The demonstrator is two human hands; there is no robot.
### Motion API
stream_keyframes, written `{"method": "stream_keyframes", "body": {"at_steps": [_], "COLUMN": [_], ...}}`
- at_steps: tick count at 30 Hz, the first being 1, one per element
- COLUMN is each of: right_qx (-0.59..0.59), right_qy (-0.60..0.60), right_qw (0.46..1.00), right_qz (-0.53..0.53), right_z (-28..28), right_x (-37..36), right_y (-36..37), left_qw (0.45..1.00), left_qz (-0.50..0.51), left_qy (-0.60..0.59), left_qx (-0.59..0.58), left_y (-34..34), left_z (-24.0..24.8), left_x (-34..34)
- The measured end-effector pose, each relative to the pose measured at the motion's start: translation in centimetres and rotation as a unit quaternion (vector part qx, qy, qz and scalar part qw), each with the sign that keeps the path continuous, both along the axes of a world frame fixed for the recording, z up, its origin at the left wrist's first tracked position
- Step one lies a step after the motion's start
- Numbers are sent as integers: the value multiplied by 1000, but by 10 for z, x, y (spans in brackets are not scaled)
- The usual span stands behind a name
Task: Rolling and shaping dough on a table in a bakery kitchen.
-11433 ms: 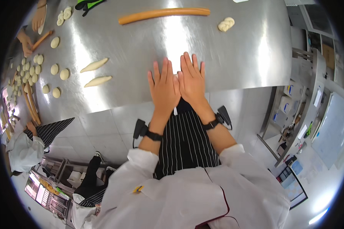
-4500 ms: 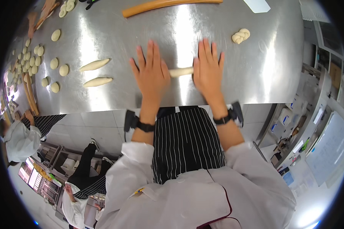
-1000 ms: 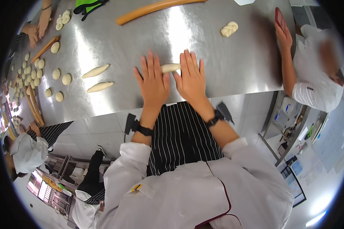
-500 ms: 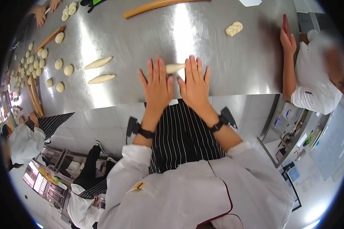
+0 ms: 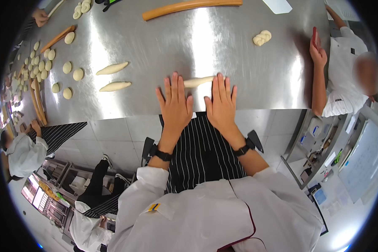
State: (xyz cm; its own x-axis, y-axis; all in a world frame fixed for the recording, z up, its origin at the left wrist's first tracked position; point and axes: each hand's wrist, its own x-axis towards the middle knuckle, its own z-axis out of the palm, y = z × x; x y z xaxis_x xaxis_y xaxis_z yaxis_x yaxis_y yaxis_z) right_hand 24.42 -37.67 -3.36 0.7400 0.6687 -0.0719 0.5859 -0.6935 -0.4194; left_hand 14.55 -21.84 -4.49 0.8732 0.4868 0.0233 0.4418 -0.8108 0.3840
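A pale strip of dough (image 5: 198, 81) lies crosswise on the steel table, thick in the middle and thinner toward its ends. On its left end rests my left hand (image 5: 174, 101), palm down with fingers stretched. My right hand (image 5: 221, 101) lies flat over the right end, fingers stretched too. Both palms hide the dough's tips. To the left are two spindle-shaped dough pieces, the upper one (image 5: 112, 68) and the lower one (image 5: 115, 86), side by side. A braided dough knot (image 5: 262, 38) sits farther off to the right.
Across the steel table (image 5: 164, 50) a wooden rolling pin (image 5: 193, 7) lies at the far side, near a white scraper (image 5: 278, 6). Several dough balls (image 5: 78, 74) and more rolling pins (image 5: 59, 38) are at left. A person (image 5: 344, 75) stands at the table's right end.
Both hands have moved slightly apart, and the dough strip between them shows longer. The whole view has shifted a little. At right, the other person's posture has changed.
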Motion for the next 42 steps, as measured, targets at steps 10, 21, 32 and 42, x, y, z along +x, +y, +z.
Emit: {"method": "stream_keyframes", "body": {"at_steps": [10, 21, 32, 42], "right_qx": [-4, -19, 13, 2], "right_qy": [-6, -9, -11, -3], "right_qw": [1000, 1000, 1000, 999], "right_qz": [-8, -10, 13, 49], "right_z": [2, 6, 4, 6], "right_x": [7, 8, 32, 34], "right_y": [11, 8, 7, -13], "left_qw": [999, 999, 998, 997], "left_qz": [41, 44, 20, -52], "left_qy": [12, 23, 29, 48], "left_qx": [-15, 16, 44, 22], "left_y": [6, 14, 24, 34], "left_z": [0, -2, 4, 6], "left_x": [8, 6, 6, -15]}}
